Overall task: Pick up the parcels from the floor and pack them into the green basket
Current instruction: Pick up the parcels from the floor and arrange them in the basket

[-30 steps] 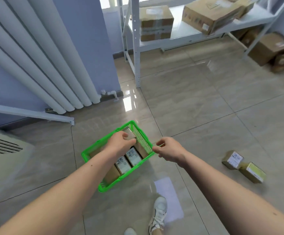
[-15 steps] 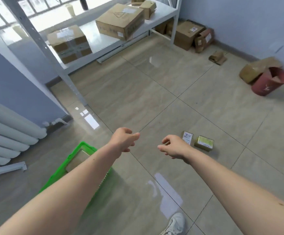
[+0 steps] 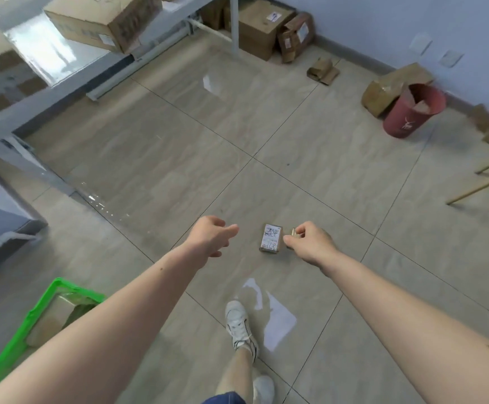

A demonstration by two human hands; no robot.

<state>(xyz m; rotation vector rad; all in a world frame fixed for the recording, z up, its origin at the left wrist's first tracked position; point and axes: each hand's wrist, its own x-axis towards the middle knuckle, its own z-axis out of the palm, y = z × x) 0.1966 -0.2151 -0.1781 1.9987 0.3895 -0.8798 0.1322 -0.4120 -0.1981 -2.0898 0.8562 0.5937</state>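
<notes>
Out on the beige tiled floor [image 3: 310,135], near the middle of our view, sits a small brown cardboard parcel with a white printed label [image 3: 272,239] on top. It looks light and stiff to us, boxy with square edges, so pinching it across the two long sides should be easy and it probably won't slip much, being plain card.

Just right of it there's a second small olive-yellow parcel [image 3: 293,232], but our right hand [image 3: 310,243] covers nearly all of it. That hand's grip is curled, thumb and fingers close round the corner that shows, though honestly we can't tell if it's actually pinching it or just hovering above. Our left hand [image 3: 211,237] hangs loose and relaxed to the left of the labelled parcel, holding nothing.

The bright green plastic basket [image 3: 43,301] is down at the near left, well apart from both parcels, mostly cut off by the frame and our left forearm. Something brownish lies inside but it's too blurred to call.
</notes>
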